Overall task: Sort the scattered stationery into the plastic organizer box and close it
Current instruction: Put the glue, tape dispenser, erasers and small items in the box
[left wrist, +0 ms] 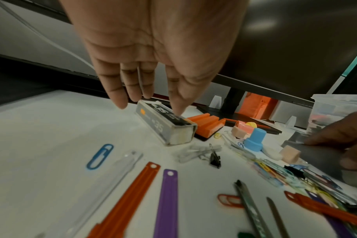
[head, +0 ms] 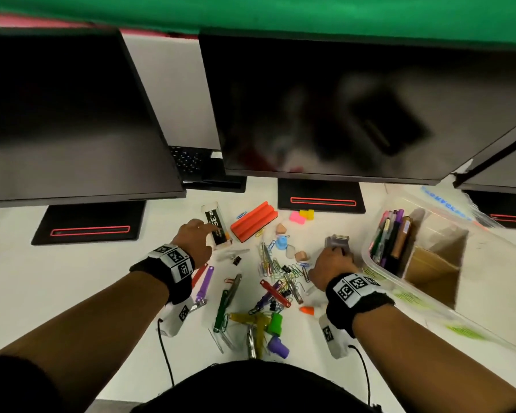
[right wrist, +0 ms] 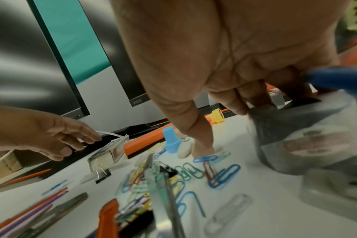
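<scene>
Organizer box [head: 489, 263] open | right hand [head: 332, 265] apparently grips grey case [head: 337, 242]

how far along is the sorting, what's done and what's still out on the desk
Early on. Done: only coloured pens stand in the clear plastic organizer box; its other compartments look bare. In hand: the right hand grips a grey stapler-like block; the left hand touches a clear box with a black label. Left: the coloured paper clips, orange ridged block, slim cutters, then closing the lid.
</scene>
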A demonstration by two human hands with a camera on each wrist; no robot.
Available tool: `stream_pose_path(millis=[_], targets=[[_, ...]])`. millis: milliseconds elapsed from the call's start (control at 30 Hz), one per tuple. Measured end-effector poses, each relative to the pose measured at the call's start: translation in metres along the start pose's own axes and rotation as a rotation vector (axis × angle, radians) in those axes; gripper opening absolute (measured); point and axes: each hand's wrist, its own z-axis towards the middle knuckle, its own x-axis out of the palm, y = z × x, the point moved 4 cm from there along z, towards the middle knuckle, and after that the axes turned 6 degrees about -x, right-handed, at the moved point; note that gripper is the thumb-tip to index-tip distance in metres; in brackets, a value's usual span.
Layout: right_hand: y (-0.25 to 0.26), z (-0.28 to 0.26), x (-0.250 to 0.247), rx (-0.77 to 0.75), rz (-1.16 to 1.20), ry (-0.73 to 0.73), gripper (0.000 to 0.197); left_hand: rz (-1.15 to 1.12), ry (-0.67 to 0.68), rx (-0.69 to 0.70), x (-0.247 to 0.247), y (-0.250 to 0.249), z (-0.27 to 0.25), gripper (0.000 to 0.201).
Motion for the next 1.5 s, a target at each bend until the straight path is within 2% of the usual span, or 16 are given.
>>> stream_pose_path(millis=[67,200,267,367,467,567,700,800,900,1000,1067,1167,1233,1333,1400,1500], targets=[[0.008,0.002,0.002,-0.016,0.01,0.007,0.074,0.006,0.031,-0.011,0.001,0.001,0.005,0.063],[0.026,-0.001,0.004,-0.154,0.132,0.006,0.049,0.001,0.028,-0.015,0.002,-0.007,0.014,0.06],[0.031,-0.003,-0.001,-0.184,0.153,-0.06,0.043,-0.026,0.005,-0.034,0.0,-0.012,0.019,0.058],[0.029,-0.008,-0.012,-0.127,0.157,-0.142,0.05,-0.121,-0.022,-0.101,-0.003,-0.019,0.03,0.064],[0.02,-0.007,-0.013,-0.036,0.25,-0.118,0.062,-0.232,-0.064,-0.169,-0.006,-0.026,0.04,0.072],[0.016,-0.002,-0.011,-0.02,0.355,-0.073,0.076,-0.213,-0.06,-0.213,-0.006,-0.031,0.046,0.082],[0.016,0.005,-0.008,-0.016,0.354,-0.021,0.092,-0.156,-0.015,-0.219,-0.003,-0.037,0.051,0.083],[0.017,0.005,-0.01,-0.035,0.341,-0.015,0.089,-0.108,0.039,-0.225,0.001,-0.037,0.054,0.078],[0.016,0.0,-0.018,-0.06,0.387,-0.05,0.081,-0.063,0.039,-0.205,0.002,-0.032,0.053,0.075],[0.014,-0.009,-0.036,-0.101,0.496,-0.105,0.081,-0.054,0.017,-0.216,-0.005,-0.027,0.047,0.081],[0.011,-0.02,-0.052,-0.138,0.569,-0.156,0.071,-0.059,-0.006,-0.209,-0.015,-0.031,0.041,0.089],[0.002,-0.042,-0.075,-0.194,0.648,-0.239,0.061,-0.112,-0.053,-0.145,-0.034,-0.057,0.026,0.099],[-0.011,-0.055,-0.089,-0.206,0.693,-0.279,0.056,-0.188,-0.1,-0.079,-0.044,-0.085,0.014,0.097],[-0.042,-0.07,-0.104,-0.177,0.734,-0.315,0.059,-0.237,-0.115,0.072,-0.045,-0.135,-0.007,0.063],[-0.072,-0.078,-0.111,-0.13,0.764,-0.348,0.064,-0.245,-0.049,0.18,-0.039,-0.171,-0.023,0.044],[-0.123,-0.09,-0.118,-0.049,0.824,-0.407,0.065,-0.29,0.005,0.371,-0.031,-0.22,-0.052,0.042]])
